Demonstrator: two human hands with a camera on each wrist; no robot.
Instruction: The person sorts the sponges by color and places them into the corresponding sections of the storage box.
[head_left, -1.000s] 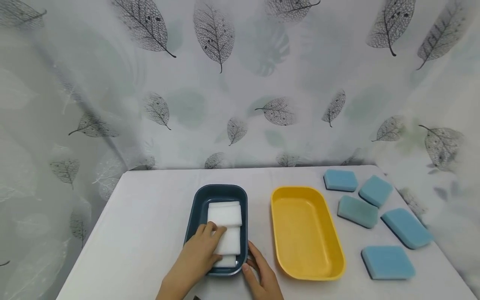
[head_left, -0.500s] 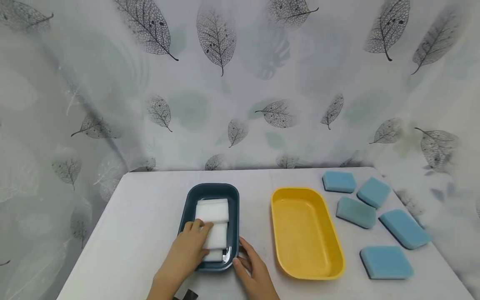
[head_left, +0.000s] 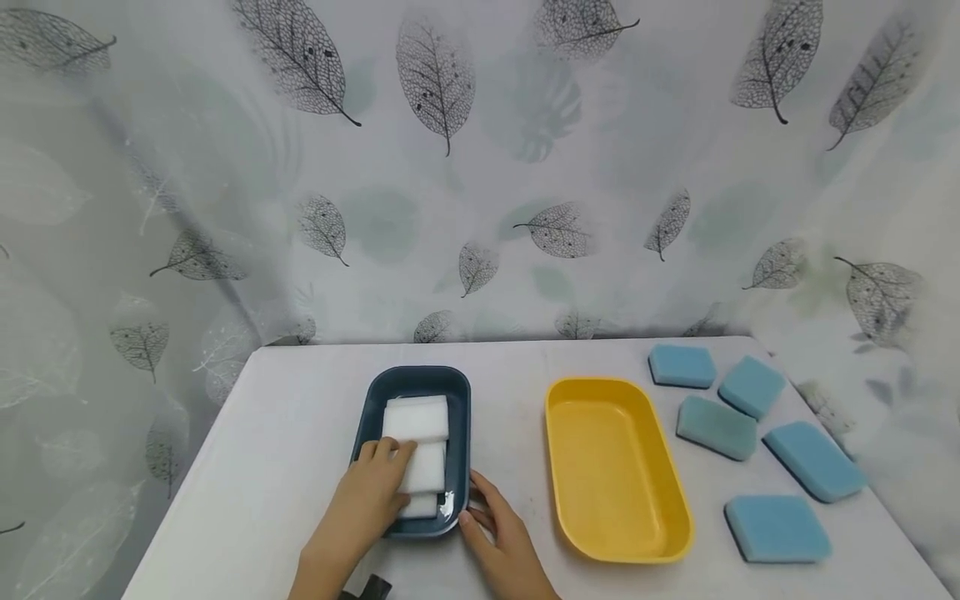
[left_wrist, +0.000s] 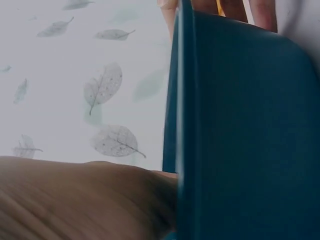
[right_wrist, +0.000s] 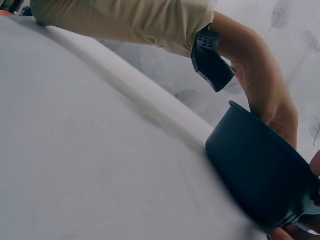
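Note:
A dark blue tray (head_left: pixel 460 417) stands left of the table's middle, with several white sponge-like blocks (head_left: pixel 416 419) overlapping in a row inside it. My left hand (head_left: pixel 365 487) reaches over the tray's left wall, fingers and thumb bent about the middle white block (head_left: pixel 427 468). In the left wrist view the tray's wall (left_wrist: pixel 250 125) hides those fingertips. Around the tray's near right corner my right hand (head_left: pixel 501 533) holds the outside with thumb and fingers. The right wrist view shows the tray (right_wrist: pixel 255 165) from outside, the left hand (right_wrist: pixel 272 92) dipping in behind its rim.
A yellow tray (head_left: pixel 555 467) with nothing in it stands right of the blue one. Several blue sponges with dark undersides, such as the near sponge (head_left: pixel 777 529), lie scattered along the table's right side. A leaf-print curtain (head_left: pixel 480 192) hangs behind the white table (head_left: pixel 262 467).
The blue tray has slid left and slightly away, with the white blocks and both hands going along. The left hand keeps its place at the middle block. The view has shifted slightly.

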